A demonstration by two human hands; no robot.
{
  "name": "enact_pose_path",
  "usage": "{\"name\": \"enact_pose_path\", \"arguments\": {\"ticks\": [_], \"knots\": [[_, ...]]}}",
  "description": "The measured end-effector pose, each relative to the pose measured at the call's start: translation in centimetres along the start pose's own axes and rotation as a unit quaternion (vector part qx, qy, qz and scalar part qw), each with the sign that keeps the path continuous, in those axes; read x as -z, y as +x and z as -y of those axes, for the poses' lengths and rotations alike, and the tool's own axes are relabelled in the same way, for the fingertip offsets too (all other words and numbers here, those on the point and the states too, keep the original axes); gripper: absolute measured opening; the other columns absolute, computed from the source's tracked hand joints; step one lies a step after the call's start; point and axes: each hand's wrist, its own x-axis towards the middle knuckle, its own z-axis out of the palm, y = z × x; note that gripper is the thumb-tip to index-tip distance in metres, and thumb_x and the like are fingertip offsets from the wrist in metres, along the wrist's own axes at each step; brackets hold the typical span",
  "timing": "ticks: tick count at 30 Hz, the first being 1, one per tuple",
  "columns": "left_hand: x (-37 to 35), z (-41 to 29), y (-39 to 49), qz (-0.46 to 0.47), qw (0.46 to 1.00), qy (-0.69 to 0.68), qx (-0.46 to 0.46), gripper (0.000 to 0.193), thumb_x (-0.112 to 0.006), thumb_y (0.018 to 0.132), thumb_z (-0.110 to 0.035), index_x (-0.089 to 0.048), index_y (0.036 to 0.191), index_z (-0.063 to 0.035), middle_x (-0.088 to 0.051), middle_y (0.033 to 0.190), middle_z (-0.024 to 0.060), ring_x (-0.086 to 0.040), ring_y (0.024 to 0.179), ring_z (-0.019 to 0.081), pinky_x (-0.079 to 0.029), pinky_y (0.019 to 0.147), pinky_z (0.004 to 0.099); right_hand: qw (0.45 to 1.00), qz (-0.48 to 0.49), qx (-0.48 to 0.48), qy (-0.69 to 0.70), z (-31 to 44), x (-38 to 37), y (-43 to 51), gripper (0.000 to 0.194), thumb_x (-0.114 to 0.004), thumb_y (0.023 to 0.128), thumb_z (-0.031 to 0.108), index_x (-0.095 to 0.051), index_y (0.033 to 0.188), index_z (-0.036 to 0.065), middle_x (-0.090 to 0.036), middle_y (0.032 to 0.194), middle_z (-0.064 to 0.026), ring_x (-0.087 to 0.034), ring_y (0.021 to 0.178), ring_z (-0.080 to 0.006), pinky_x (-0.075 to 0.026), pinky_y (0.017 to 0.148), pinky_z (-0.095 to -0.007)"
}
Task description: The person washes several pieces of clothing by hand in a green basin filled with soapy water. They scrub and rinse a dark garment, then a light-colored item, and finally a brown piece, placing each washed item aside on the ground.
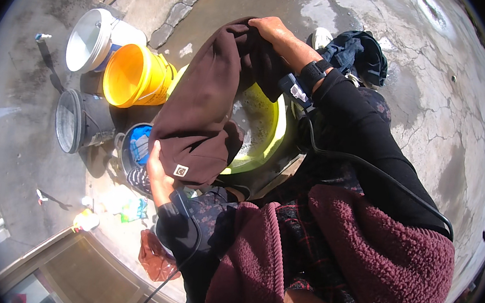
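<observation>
A brown garment (204,91) with a small white square patch is stretched between my two hands. My left hand (159,172) grips its lower left edge, thumb on top, close to the patch. At the far end my right hand (274,29) pinches the cloth, and part of it hangs down from there. Beneath the garment stands a yellow-green basin (280,133) holding grey, foamy water. The garment covers the basin's left part. Whether any cloth touches the water, I cannot tell.
On the left are a white bucket (106,42), a yellow bucket (144,76), a dark grey bucket (81,123) and a tub (123,149) with blue and striped cloth. Dark clothes (356,57) lie at upper right. A brown plastic bag (155,257) sits at lower left. Cables run along both sleeves.
</observation>
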Motion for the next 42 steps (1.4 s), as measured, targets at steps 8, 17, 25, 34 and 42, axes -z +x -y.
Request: {"name": "enact_pose_path", "arguments": {"ticks": [8, 17, 25, 34, 42], "knots": [[0.3, 0.2, -0.2, 0.058, 0.997, -0.049, 0.028, 0.051, -0.054, 0.101, -0.032, -0.047, 0.135, 0.0055, -0.058, 0.132, 0.0179, -0.059, 0.117, 0.0315, -0.049, 0.099, 0.0439, 0.97, 0.201, 0.098, -0.093, -3.0, -3.6, -0.6, 0.072, -0.071, 0.084, 0.046, -0.051, 0.136, 0.001, -0.062, 0.126, -0.0204, -0.06, 0.116, -0.03, -0.047, 0.099, -0.0386], [-0.8, -0.4, -2.5, 0.108, 0.987, -0.112, -0.042, 0.052, -0.049, 0.103, -0.032, -0.043, 0.139, 0.0051, -0.052, 0.139, 0.0178, -0.053, 0.125, 0.0318, -0.044, 0.105, 0.0434, 0.795, 0.21, 0.326, -0.466, -6.6, -7.1, -5.0, 0.085, -0.072, 0.073, 0.017, -0.035, 0.15, 0.017, -0.037, 0.148, -0.0186, -0.037, 0.137, -0.0362, -0.039, 0.107, -0.0479], [-1.6, -0.4, -5.0, 0.13, 0.984, -0.085, -0.083, 0.055, -0.049, 0.103, -0.032, -0.039, 0.142, 0.006, -0.049, 0.142, 0.0182, -0.05, 0.128, 0.0313, -0.041, 0.108, 0.0424, 0.646, 0.158, 0.494, -0.56, -8.0, -10.0, -7.1, 0.063, -0.063, 0.084, 0.023, -0.045, 0.144, 0.02, -0.029, 0.156, -0.0162, -0.024, 0.147, -0.0314, -0.022, 0.115, -0.0521], [0.1, -0.3, -6.7, 0.08, 0.983, -0.076, -0.145, 0.058, -0.056, 0.1, -0.034, -0.043, 0.139, 0.0067, -0.052, 0.139, 0.0182, -0.053, 0.126, 0.0301, -0.042, 0.108, 0.0432, 0.897, 0.235, 0.323, -0.189, -4.8, -10.7, -5.0, 0.024, -0.051, 0.092, 0.018, -0.062, 0.11, 0.007, -0.066, 0.099, -0.0088, -0.063, 0.097, -0.0243, -0.049, 0.084, -0.0348], [-0.5, 1.0, -5.6, -0.028, 0.892, 0.338, -0.3, 0.09, -0.084, 0.075, -0.034, -0.041, 0.144, 0.0024, -0.049, 0.142, 0.0205, -0.046, 0.132, 0.0306, -0.03, 0.113, 0.037, 0.86, 0.389, 0.016, 0.329, 0.7, -9.1, -11.7, 0.033, -0.048, 0.101, 0.02, -0.06, 0.123, -0.001, -0.063, 0.125, -0.0139, -0.062, 0.111, -0.0233, -0.05, 0.097, -0.0375]]}}
